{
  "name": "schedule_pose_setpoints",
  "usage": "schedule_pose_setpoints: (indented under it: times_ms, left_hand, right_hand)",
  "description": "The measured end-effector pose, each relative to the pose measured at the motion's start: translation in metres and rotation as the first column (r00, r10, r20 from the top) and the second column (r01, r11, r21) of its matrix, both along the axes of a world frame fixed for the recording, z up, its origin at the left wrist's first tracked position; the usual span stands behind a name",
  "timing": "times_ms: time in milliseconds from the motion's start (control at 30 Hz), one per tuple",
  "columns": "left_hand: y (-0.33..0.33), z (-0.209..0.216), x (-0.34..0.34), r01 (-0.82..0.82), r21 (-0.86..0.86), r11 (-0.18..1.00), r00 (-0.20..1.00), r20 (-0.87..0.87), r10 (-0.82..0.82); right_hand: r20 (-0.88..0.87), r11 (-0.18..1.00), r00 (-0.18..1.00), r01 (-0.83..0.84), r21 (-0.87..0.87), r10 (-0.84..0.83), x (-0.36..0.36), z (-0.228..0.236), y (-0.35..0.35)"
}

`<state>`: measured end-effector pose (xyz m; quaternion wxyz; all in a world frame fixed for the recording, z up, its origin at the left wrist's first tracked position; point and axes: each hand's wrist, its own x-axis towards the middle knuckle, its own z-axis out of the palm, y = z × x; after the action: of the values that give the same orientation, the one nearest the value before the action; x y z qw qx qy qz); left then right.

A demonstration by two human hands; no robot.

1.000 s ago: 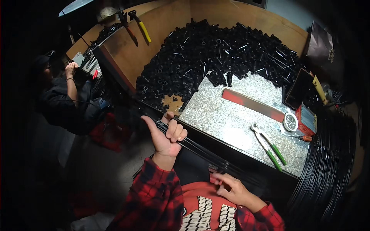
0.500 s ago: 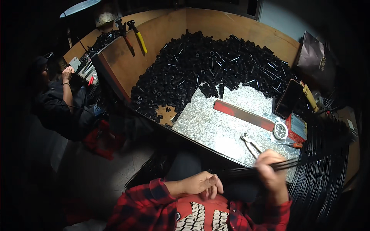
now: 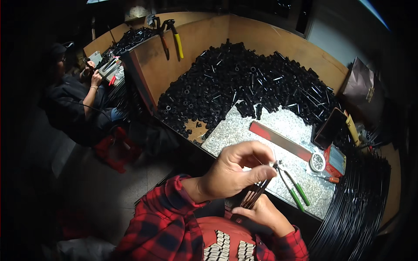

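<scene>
My right hand (image 3: 265,213), low over my lap, is closed around a bundle of thin dark rods (image 3: 252,195) that stands tilted upward. Above it is my left hand (image 3: 237,169), fingers curled and thumb tip brought close to the index fingertip by the bundle's upper ends. Whatever lies between those fingertips is too small to name. Just right of them, pliers with green handles (image 3: 294,189) lie on the speckled work board (image 3: 230,130).
Beyond the board rises a heap of small black parts (image 3: 244,78). A red-and-brown bar (image 3: 281,141), white round dish (image 3: 317,162), screwdriver (image 3: 333,179) and phone (image 3: 330,128) lie rightward. Long black rods (image 3: 357,200) hang over the right edge. A co-worker (image 3: 74,100) sits at left.
My right hand has drawn the rods leftward from the board's right edge to my lap and tilted them up. My left hand has risen to their upper ends. The view has shifted.
</scene>
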<state>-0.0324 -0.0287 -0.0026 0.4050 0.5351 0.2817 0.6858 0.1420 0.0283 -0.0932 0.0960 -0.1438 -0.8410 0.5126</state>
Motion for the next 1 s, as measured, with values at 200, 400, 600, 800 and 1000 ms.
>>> schedule_pose_setpoints:
  times_ms: [200,400,600,800,1000]
  left_hand:
    - [0.008,0.014,0.002,-0.056,0.105,0.993,0.967,-0.242,0.08]
    - [0.01,0.012,0.005,-0.315,0.235,0.92,0.85,-0.361,0.383]
    - [0.006,0.014,-0.002,-0.42,0.223,0.879,0.797,-0.373,0.476]
    - [0.021,-0.043,-0.072,-0.787,0.323,0.526,0.18,-0.695,0.697]
    - [0.007,-0.115,-0.154,-0.852,0.358,0.382,-0.317,-0.933,0.169]
  right_hand:
    - [-0.163,0.982,0.986,-0.001,-0.189,-0.031,0.021,0.07,0.032]
    - [-0.296,0.955,0.909,0.293,-0.043,-0.292,-0.002,0.086,0.027]
    - [-0.395,0.899,0.822,0.295,-0.323,-0.411,-0.018,0.073,0.019]
    - [-0.315,0.821,0.843,0.23,-0.522,-0.437,-0.01,0.074,0.031]
    - [-0.331,0.793,0.82,0.223,-0.567,-0.467,-0.007,0.076,0.032]
